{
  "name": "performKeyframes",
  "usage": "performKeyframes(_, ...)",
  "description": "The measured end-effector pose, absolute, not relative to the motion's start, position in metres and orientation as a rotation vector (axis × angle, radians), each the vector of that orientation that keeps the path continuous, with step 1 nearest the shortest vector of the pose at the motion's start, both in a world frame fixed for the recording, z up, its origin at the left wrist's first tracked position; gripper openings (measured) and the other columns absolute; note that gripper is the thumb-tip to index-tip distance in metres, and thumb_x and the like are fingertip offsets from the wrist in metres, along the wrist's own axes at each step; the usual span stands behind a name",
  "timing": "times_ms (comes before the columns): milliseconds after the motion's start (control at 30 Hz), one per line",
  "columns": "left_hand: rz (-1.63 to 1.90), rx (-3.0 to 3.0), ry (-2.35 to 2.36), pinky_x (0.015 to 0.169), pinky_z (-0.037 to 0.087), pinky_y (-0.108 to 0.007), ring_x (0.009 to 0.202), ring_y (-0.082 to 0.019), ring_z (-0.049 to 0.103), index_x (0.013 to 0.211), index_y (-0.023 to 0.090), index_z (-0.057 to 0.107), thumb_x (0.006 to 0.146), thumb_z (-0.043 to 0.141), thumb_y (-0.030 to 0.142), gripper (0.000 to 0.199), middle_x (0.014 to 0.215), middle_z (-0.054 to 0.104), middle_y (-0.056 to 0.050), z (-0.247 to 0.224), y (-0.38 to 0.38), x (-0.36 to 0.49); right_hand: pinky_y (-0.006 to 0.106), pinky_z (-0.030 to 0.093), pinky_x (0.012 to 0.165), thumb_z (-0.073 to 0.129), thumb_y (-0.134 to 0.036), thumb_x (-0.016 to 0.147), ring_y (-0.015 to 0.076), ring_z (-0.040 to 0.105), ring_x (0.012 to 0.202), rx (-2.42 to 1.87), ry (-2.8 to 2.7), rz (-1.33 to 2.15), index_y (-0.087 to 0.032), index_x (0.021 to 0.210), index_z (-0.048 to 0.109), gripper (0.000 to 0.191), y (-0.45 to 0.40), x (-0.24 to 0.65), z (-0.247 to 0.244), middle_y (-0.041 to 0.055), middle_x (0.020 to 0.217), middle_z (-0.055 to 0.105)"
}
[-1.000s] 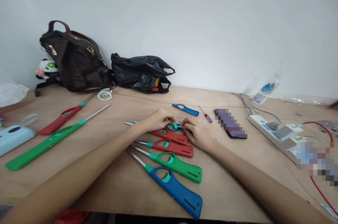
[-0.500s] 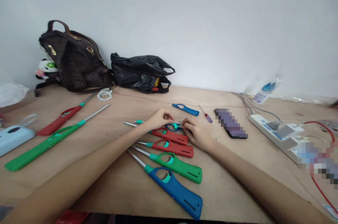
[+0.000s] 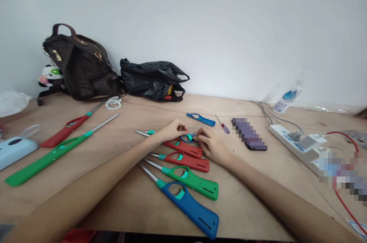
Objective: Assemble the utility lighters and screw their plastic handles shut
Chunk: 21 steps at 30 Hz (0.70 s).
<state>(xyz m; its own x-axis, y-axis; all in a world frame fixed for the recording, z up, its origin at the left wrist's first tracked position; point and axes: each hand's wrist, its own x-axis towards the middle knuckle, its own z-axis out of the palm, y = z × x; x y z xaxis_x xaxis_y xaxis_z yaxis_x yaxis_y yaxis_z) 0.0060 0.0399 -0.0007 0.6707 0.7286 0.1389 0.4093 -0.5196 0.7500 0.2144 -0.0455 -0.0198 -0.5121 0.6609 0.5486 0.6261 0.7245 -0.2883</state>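
Your left hand (image 3: 172, 130) and right hand (image 3: 214, 146): half-curled at open blue lighter (image 3: 188, 138), grip unclear. Blue cover (image 3: 201, 119) off, beyond; four closed lighters (image 3: 197, 163) nearer you.

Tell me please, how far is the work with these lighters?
Two red plastic lighters, a green one and a blue one look closed, so probably done. Both hands are at a blue plastic handle with inner parts showing. Its likely cover, a loose blue plastic half-shell, seems left to fit. I cannot judge the far-left pair.
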Motion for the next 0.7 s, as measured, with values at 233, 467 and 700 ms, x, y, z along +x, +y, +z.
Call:
performKeyframes(233,0.561,2.741,0.799,0.075,0.043,-0.024,0.083,-0.017,0.060,0.082,0.014,0.069,0.085,0.055,0.011,0.015,0.087,0.067,-0.006,0.009,0.028,0.006,0.041,0.050,0.085,0.040,-0.001,0.085,0.0236,0.051,0.100,-0.925,-2.366,0.020,-0.016,0.104,0.062,0.033,-0.044,0.214,-0.020,0.0111,0.107,0.062)
performKeyframes(467,0.616,2.610,0.864,0.071,0.043,-0.023,0.079,-0.016,0.059,0.077,0.014,0.068,0.081,0.055,0.007,0.015,0.081,0.066,-0.004,0.008,0.026,0.009,0.038,0.050,0.083,0.038,-0.002,0.086,0.0233,0.049,0.098,-0.962,-2.491,-0.101,-0.017,0.101,0.061,0.031,-0.043,0.213,-0.018,0.0109,0.104,0.062)
performKeyframes(700,0.619,2.186,0.881,0.056,0.040,-0.019,0.060,-0.011,0.053,0.076,0.010,0.069,0.076,0.062,0.016,0.008,0.064,0.063,-0.001,-0.003,0.040,0.009,0.037,0.048,0.085,0.041,0.000,0.084,0.0230,0.050,0.100,-1.002,-2.472,-0.008,-0.018,0.106,0.059,0.033,-0.046,0.212,-0.011,0.0102,0.104,0.063)
